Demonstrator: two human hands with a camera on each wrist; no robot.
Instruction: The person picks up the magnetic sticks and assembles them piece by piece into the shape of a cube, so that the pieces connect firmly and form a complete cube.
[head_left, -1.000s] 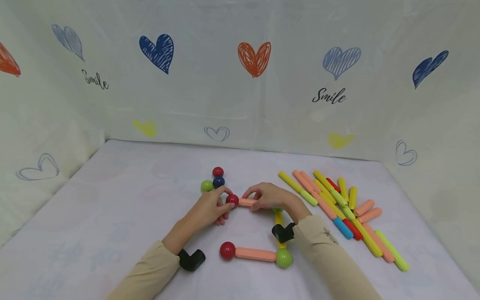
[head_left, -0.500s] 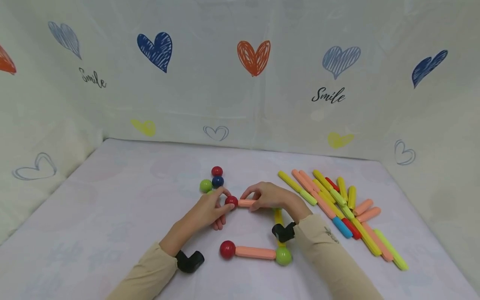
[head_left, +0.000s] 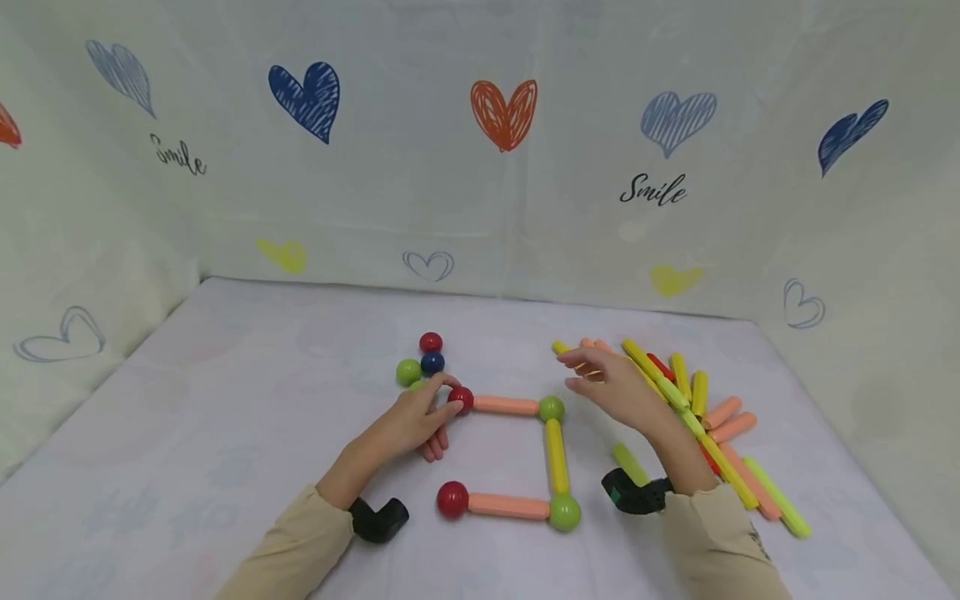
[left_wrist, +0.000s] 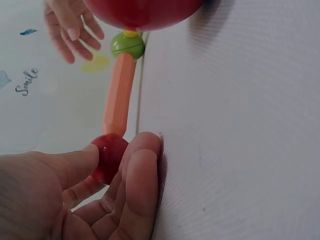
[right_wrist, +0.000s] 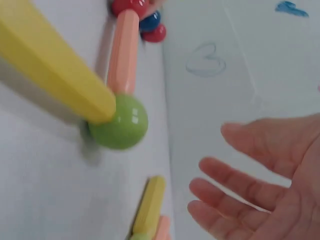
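Note:
My left hand (head_left: pixel 408 421) pinches a red ball (head_left: pixel 462 400) between thumb and fingers. From that ball a salmon stick (head_left: pixel 506 405) runs to a green ball (head_left: pixel 551 408). A yellow stick (head_left: pixel 556 457) links it to a second green ball (head_left: pixel 565 512), and another salmon stick (head_left: pixel 508 506) leads on to a red ball (head_left: pixel 452 500). Together they form a three-sided frame on the table, its left side without a stick. My right hand (head_left: pixel 617 392) holds nothing; in the right wrist view its fingers are spread and relaxed, beyond the green corner ball (right_wrist: pixel 120 122).
A heap of loose sticks (head_left: pixel 686 400) in yellow, salmon, red and light green lies on the right, partly hidden by my right arm. Behind my left hand sit loose balls: a red one (head_left: pixel 431 342), a blue one (head_left: pixel 432 362) and green ones (head_left: pixel 408 372).
My right hand has let go of the upper salmon stick and moved right and up, over to the edge of the stick heap. My left hand stays on the red ball.

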